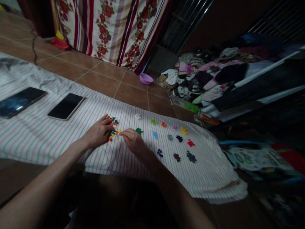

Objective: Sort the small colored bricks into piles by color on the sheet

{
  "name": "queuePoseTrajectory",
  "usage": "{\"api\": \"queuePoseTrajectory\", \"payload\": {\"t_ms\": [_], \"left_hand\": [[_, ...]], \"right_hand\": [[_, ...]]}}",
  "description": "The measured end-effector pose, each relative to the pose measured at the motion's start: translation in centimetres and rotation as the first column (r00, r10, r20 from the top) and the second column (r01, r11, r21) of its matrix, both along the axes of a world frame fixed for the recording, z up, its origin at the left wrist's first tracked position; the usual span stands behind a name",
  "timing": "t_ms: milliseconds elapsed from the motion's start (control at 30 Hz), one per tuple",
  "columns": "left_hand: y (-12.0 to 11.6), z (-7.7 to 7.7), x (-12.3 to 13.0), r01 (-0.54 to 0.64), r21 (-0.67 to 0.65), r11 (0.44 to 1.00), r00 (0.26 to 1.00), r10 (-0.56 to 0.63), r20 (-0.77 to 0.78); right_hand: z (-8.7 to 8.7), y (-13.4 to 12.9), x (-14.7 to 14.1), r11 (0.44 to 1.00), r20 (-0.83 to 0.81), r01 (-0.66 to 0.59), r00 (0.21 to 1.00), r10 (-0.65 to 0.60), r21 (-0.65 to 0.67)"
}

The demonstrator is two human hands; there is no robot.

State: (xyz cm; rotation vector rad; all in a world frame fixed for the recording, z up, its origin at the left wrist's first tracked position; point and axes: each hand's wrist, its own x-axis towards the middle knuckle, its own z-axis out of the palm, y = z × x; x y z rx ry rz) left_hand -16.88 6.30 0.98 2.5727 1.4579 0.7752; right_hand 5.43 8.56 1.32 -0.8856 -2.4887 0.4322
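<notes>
A mixed pile of small colored pieces (117, 135), in red, green, yellow, orange and white, lies on a striped cloth (100, 162). My left hand (98, 131) rests over the pile's left side, fingers stretched out and touching the pieces. At its right edge, my right hand (132, 140) has thumb and fingertips pinched together; anything between them is too small to make out. Just beyond that hand is a little heap of dark green pieces (139, 130). Further right are several single-color heaps, among them light blue (155, 135), yellow (184, 130), red (191, 142) and dark blue (160, 153).
Two dark-screened phones, one larger (21, 101) and one smaller (66, 106), lie on the cloth to the left. Past the far edge, a purple basin (146, 79) stands on the tiled floor (97, 81). Heaped clothes (207, 74) fill the right background beside a floral curtain (107, 28).
</notes>
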Motion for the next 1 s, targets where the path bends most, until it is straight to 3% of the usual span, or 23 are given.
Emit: {"api": "queuePoseTrajectory", "payload": {"t_ms": [267, 667, 833, 1000], "left_hand": [[-0.1, 0.1, 0.0, 0.012, -0.014, 1.0, 1.0, -0.011, 0.017], [0.1, 0.4, 0.0, 0.007, 0.005, 1.0, 1.0, -0.007, 0.026], [0.4, 0.6, -1.2, -0.062, -0.042, 0.997, 0.997, 0.064, 0.043], [0.6, 0.5, -3.1, -0.207, -0.063, 0.976, 0.977, 0.21, 0.04]], "right_hand": [[0.1, -0.2, -1.2, 0.998, 0.16, 0.035, 0.986, -0.043, 0.049], [0.9, -0.3, -1.9, 0.998, 0.191, 0.003, 0.981, -0.014, 0.058], [0.8, -0.3, -2.1, 0.996, 0.183, -0.023, 0.983, 0.007, 0.084], [0.6, -0.4, -1.9, 0.994, 0.143, -0.016, 0.99, 0.0, 0.109]]}}
